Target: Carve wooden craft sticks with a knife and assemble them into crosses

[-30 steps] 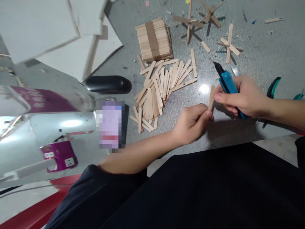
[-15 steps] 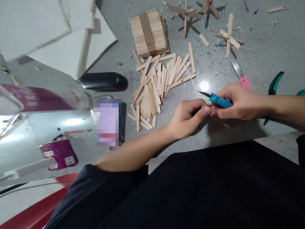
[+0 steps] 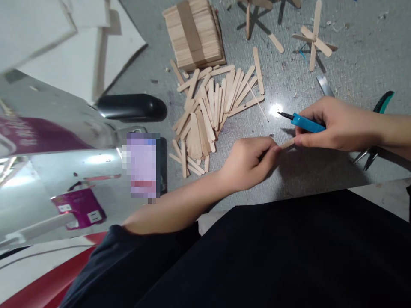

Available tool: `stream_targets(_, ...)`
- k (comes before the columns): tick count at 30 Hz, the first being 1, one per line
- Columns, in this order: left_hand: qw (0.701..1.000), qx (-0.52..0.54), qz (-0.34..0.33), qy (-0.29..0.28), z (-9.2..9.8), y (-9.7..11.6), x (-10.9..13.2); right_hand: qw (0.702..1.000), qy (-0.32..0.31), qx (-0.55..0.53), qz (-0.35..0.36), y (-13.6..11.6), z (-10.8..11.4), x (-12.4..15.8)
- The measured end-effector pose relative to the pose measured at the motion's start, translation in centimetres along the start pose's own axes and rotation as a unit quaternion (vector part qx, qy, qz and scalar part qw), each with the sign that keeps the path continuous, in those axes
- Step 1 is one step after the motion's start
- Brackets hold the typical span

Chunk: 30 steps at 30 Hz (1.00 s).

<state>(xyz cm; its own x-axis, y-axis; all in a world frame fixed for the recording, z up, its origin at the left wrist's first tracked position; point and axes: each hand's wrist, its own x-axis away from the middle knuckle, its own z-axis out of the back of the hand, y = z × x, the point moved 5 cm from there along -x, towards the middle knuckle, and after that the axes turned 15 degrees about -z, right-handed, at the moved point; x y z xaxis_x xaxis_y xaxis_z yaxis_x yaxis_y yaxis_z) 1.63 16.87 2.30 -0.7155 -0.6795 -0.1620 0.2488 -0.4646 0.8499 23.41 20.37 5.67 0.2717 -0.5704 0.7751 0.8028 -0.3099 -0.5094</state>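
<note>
Stick [image 3: 287, 144] is pinched steady between our left hand [image 3: 248, 164] and right hand [image 3: 334, 124], whose fingers [image 3: 316, 116] also grip the cutter [image 3: 305, 124].

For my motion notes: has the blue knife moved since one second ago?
Yes. The blue knife in the right hand swung its tip down and leftward, toward the loose stick pile.

One blue cutter [image 3: 306, 123], one stick bundle [image 3: 192, 34]
</note>
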Motion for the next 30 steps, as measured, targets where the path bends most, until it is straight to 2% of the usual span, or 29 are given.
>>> stream_targets(4, 0.992, -0.105, 0.052, -0.043, 0.3, 0.6, -0.3, 0.99, 0.081, 0.114, 0.029, 0.7, 0.4, -0.4)
stream_targets(6, 0.985, -0.146, 0.069, -0.058, 0.3, 0.8, -0.1, 0.983, 0.091, 0.151, 0.047, 1.4, 0.0, -0.6)
stream_targets(10, 0.979, -0.18, 0.073, -0.059, 0.1, 0.9, 0.3, 0.983, 0.089, 0.147, 0.064, 2.4, -1.3, -0.1)
stream_targets(17, 0.98, -0.185, 0.048, -0.052, -0.1, 1.1, 0.3, 0.971, 0.139, 0.181, 0.076, 1.6, -2.7, 1.3)
stream_targets(24, 0.98, -0.185, 0.044, -0.05, -0.1, 1.1, 0.2, 0.973, 0.128, 0.174, 0.076, 1.7, -2.9, 0.9)
stream_targets(30, 0.981, -0.179, 0.049, -0.052, -0.2, 1.1, 0.2, 0.988, 0.092, 0.102, 0.072, 1.9, -2.9, 0.8)
